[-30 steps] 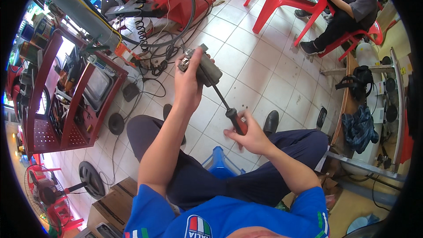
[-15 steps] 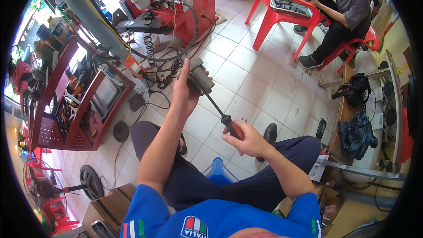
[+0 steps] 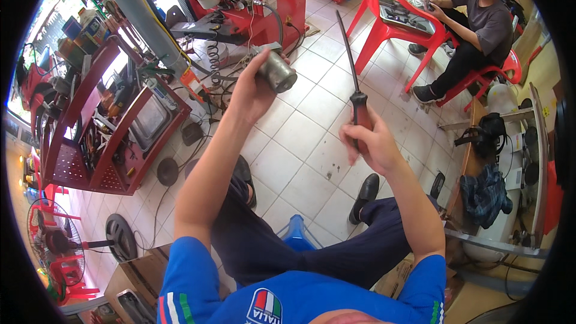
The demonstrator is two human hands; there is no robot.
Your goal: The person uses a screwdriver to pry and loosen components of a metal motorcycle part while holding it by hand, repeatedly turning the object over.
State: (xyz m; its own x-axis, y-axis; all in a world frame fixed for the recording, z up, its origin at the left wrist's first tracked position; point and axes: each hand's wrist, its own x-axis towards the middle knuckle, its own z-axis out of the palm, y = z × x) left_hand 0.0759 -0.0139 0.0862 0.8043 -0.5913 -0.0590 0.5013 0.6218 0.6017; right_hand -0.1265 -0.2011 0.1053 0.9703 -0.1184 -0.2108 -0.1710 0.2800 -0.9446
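Observation:
My left hand (image 3: pixel 254 91) is wrapped round a grey metal cylindrical part (image 3: pixel 278 74), which looks like a small motor housing. It is held out in front of me above the tiled floor, its rounded end toward the right. Part of it is hidden behind my fingers. To the right, my right hand (image 3: pixel 373 144) grips a long screwdriver (image 3: pixel 359 99) by its red and black handle. The dark shaft points up and away from me, its tip well clear of the metal part.
A dark red tool cart (image 3: pixel 90 187) full of tools stands at left. Ahead is a red machine (image 3: pixel 264 15) with cables on the floor. At far right a person (image 3: pixel 480 24) sits by a red chair (image 3: pixel 390 33) bearing a tray of parts. A cardboard box (image 3: pixel 141 279) is near my left.
The screwdriver has come away from the metal part and swung upright. My right hand has moved up and to the right, while my left has tilted the part and raised it slightly.

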